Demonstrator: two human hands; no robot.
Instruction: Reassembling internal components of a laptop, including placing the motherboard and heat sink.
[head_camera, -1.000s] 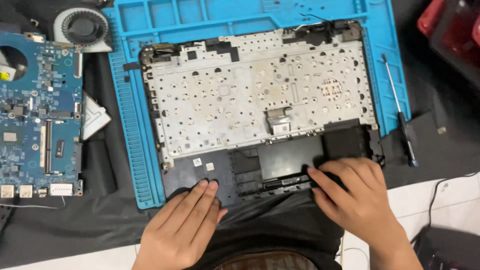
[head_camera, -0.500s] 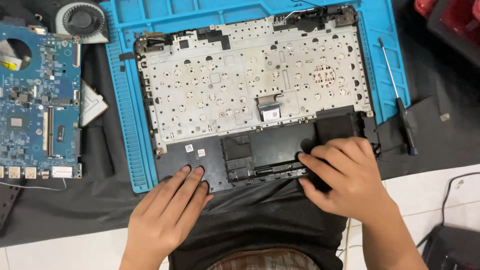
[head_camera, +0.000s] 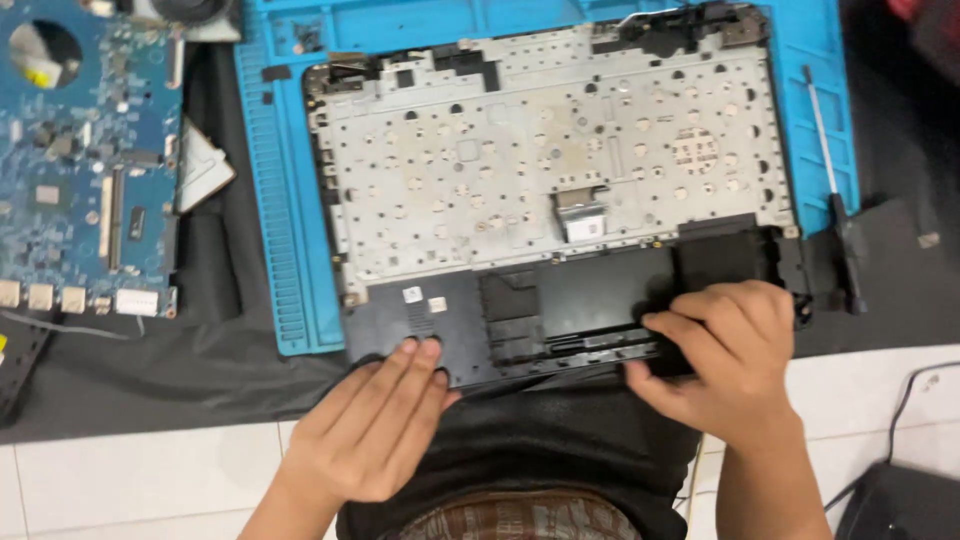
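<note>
Now your right hand (head_camera: 728, 355) is curled over the near right edge of the laptop shell (head_camera: 560, 200). Its fingers (head_camera: 690, 325) bend down onto the black strip along the near edge and press there, and the thumb sits at the near edge. You cannot see if it pinches a small part or just pushes on the plastic. A moment ago this hand was in much the same place, so it has stayed put. That looks like you are working on one spot and are not done with it.

Your left hand (head_camera: 370, 425) lies flat and loose, holding nothing. Its fingertips (head_camera: 420, 350) rest on the near left edge of the black part. It has slid only a little since the earlier views. It seems to hold the shell down while the other hand works.

The shell lies upside down on the blue mat (head_camera: 270, 200), with its grey metal plate (head_camera: 540, 150) facing up. A small silver ribbon tab (head_camera: 582, 215) sticks out near the middle of the plate. The view has come closer than before, so the shell fills more of the picture.

To the right, a thin screwdriver (head_camera: 835, 190) lies at the mat's edge, well away from your hands. To the left, a blue circuit board (head_camera: 85, 160) rests on the dark cloth (head_camera: 150, 370).
</note>
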